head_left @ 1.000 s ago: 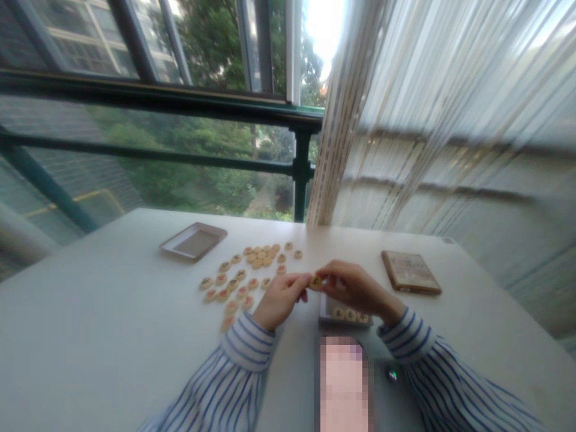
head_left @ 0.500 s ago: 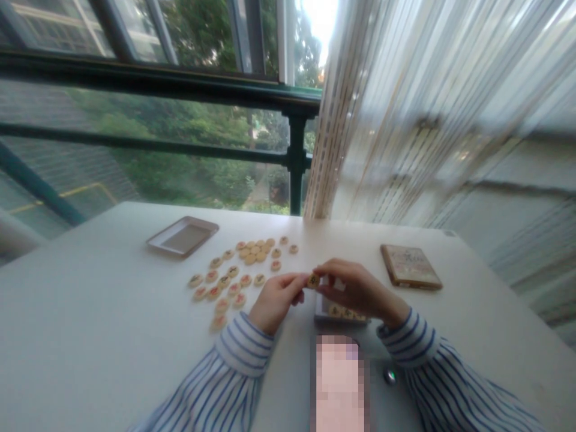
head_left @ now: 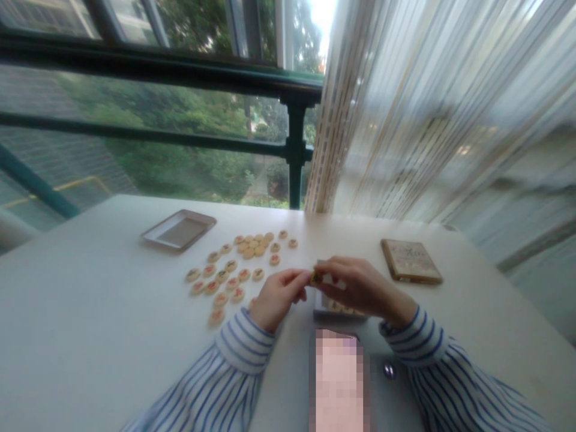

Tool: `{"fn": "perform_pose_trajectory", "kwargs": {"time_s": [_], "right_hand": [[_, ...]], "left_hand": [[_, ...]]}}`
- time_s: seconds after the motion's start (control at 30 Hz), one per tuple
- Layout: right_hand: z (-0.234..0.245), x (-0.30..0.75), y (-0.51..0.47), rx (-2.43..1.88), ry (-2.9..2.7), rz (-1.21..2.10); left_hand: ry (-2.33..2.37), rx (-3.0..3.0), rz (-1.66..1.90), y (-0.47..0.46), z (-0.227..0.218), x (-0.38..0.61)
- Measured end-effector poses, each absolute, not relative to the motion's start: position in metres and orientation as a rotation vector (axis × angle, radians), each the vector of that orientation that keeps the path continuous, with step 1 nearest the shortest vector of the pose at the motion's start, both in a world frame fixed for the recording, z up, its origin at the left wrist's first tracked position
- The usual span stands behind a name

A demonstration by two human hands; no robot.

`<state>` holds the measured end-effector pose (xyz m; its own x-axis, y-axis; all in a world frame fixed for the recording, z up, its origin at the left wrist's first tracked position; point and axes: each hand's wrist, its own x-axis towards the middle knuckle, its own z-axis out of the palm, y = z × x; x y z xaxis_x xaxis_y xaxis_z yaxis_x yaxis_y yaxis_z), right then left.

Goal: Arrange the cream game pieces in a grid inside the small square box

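Note:
Between my two hands, over the near edge of the scattered pieces, is a round wooden Chinese chess piece (head_left: 315,277) with a dark character. My left hand (head_left: 279,295) is closed, its thumb and fingertips pinching the piece from the left. From the right, the fingers of my right hand (head_left: 357,286) grip the same piece. Below that hand stands a small open box (head_left: 320,313) with several chess pieces (head_left: 344,307) inside, partly hidden by the hand. Loose pieces with red or dark characters (head_left: 232,282) lie to the left.
A cluster of blank-looking pieces (head_left: 252,245) lies farther back. At the back left is a shallow tray-like lid (head_left: 180,230); at the right, a flat brown box (head_left: 411,261). A pixelated area (head_left: 339,384) and a small shiny round object (head_left: 389,371) are nearer me.
The chess piece has tilted between my fingers, so its face shows less. My hands have hardly moved. The view has shifted slightly.

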<state>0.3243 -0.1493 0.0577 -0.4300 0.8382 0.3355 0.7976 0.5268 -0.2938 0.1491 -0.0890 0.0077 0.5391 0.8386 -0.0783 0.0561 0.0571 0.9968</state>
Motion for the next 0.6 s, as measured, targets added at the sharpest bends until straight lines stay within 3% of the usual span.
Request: {"fn": "perform_pose_trajectory", "kwargs": {"time_s": [0.6], "right_hand": [[0.0599,0.3264,-0.1510,-1.412,-2.373,0.203]], "left_hand": [[0.897,1.459,0.705,-0.0912,0.0107,0.1496]]}}
